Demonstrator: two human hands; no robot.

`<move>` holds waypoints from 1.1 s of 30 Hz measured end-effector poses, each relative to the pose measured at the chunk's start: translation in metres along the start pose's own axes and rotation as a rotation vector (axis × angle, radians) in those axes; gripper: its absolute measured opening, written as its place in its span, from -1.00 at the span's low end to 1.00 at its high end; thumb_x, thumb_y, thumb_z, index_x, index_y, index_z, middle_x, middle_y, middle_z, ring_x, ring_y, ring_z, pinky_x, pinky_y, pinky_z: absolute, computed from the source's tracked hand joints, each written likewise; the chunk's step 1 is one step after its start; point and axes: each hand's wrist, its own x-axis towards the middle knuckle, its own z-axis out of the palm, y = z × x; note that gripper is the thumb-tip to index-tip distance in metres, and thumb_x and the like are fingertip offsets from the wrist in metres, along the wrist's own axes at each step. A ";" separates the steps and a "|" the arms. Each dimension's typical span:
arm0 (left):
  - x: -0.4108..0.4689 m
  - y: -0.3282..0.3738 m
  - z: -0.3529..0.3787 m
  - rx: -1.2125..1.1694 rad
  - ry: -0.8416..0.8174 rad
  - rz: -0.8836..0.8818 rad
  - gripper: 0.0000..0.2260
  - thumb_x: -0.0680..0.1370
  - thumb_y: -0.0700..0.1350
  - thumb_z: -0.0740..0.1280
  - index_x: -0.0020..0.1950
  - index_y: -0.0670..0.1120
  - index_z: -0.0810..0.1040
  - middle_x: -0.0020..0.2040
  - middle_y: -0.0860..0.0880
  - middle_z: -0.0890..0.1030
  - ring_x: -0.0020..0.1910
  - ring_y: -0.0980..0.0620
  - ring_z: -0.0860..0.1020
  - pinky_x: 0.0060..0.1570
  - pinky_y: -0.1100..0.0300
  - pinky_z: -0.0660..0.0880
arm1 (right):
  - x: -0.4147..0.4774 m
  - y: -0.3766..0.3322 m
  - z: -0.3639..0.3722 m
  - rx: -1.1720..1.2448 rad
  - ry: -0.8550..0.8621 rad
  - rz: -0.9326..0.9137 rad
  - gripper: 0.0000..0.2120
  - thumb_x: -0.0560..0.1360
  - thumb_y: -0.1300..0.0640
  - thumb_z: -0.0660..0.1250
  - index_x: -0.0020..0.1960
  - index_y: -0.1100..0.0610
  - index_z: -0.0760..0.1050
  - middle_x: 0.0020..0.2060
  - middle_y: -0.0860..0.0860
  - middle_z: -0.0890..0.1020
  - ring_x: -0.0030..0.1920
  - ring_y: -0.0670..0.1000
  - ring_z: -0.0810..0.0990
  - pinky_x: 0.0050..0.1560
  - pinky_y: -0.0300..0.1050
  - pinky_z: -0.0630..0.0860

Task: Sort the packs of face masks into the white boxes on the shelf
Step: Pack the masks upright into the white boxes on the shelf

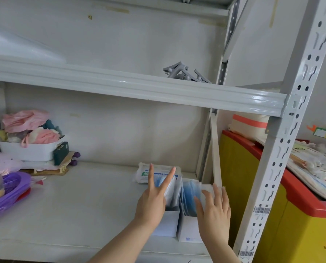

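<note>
Our left hand [151, 202] and right hand [215, 211], fingers straight and apart, touch mask packs [188, 190] standing in two white boxes [168, 223], near right on the shelf [82, 205]. Box label [189, 239] blurred; yellow chest [300, 234] perhaps reads "SA".

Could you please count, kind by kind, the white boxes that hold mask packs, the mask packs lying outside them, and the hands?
White boxes: 2 (left box, right box)
Mask pack outside the boxes: 1
Hands: 2 (left hand, right hand)
Total: 5
The packs inside the boxes overlap too much to count.
</note>
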 end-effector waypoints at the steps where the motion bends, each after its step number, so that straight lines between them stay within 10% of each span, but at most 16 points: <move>1: 0.000 0.001 -0.001 0.016 -0.047 0.010 0.00 0.43 -0.37 0.26 0.46 0.39 -0.31 0.57 -0.24 -0.17 -0.58 0.12 0.14 -0.53 0.27 0.22 | -0.001 0.002 0.000 0.021 -0.015 0.018 -0.59 0.55 -0.17 0.10 0.30 -0.04 0.44 0.46 0.06 0.35 0.51 0.17 0.18 0.43 0.12 0.16; 7: 0.003 0.009 -0.009 -0.003 -0.271 -0.013 -0.40 0.51 -0.37 0.16 0.44 0.15 0.24 0.58 -0.06 -0.28 0.25 -0.18 0.45 -0.20 0.16 0.38 | -0.002 0.012 -0.004 -0.097 -0.163 -0.050 -0.27 0.47 0.19 0.39 0.52 -0.15 0.15 0.56 0.10 0.07 0.54 0.18 -0.05 0.44 0.18 0.13; 10: 0.002 0.014 -0.011 -0.017 -0.269 -0.045 -0.58 0.56 -0.27 0.14 0.38 0.05 0.31 0.59 -0.04 -0.21 0.30 -0.21 0.41 -0.20 0.13 0.37 | -0.001 0.014 -0.002 -0.083 -0.100 -0.049 -0.56 0.42 0.08 0.45 0.29 -0.06 0.50 0.47 0.14 0.31 0.49 0.22 0.19 0.35 0.19 0.30; 14: 0.001 0.016 -0.010 -0.031 -0.191 -0.035 -0.72 0.63 -0.01 0.08 0.31 0.02 0.38 0.60 -0.03 -0.11 0.29 -0.16 0.44 -0.17 0.14 0.43 | -0.005 0.012 0.000 0.066 -0.007 0.045 -0.53 0.57 -0.11 0.07 0.46 -0.07 0.28 0.50 0.08 0.26 0.51 0.16 0.15 0.39 0.17 0.25; 20: 0.000 0.021 -0.005 0.025 -0.149 -0.050 -0.24 0.40 0.40 -0.30 0.30 0.03 0.40 0.60 -0.01 -0.07 0.39 -0.14 0.37 -0.13 0.14 0.54 | -0.008 0.014 0.000 0.148 -0.063 0.082 -0.48 0.61 -0.19 -0.23 0.55 -0.16 0.00 0.56 -0.08 0.05 0.55 0.04 -0.04 0.48 0.11 0.07; 27: 0.000 0.017 -0.002 0.029 -0.166 -0.013 -0.40 0.52 0.39 -0.02 0.37 0.03 0.33 0.59 -0.01 -0.08 0.42 -0.16 0.33 -0.09 0.11 0.55 | -0.002 0.018 -0.003 -0.030 -0.071 -0.009 -0.53 0.41 0.04 0.45 0.29 0.00 0.43 0.40 0.14 0.43 0.41 0.23 0.34 0.24 0.24 0.43; 33: 0.002 0.022 -0.007 -0.031 -0.213 -0.093 -0.21 0.36 0.52 -0.09 0.34 0.01 0.34 0.58 0.00 -0.03 0.42 -0.17 0.31 -0.01 0.06 0.52 | -0.004 0.006 -0.003 -0.032 -0.114 0.039 -0.06 0.14 -0.26 0.56 0.37 0.02 0.25 0.40 0.18 0.40 0.38 0.25 0.36 0.21 0.21 0.46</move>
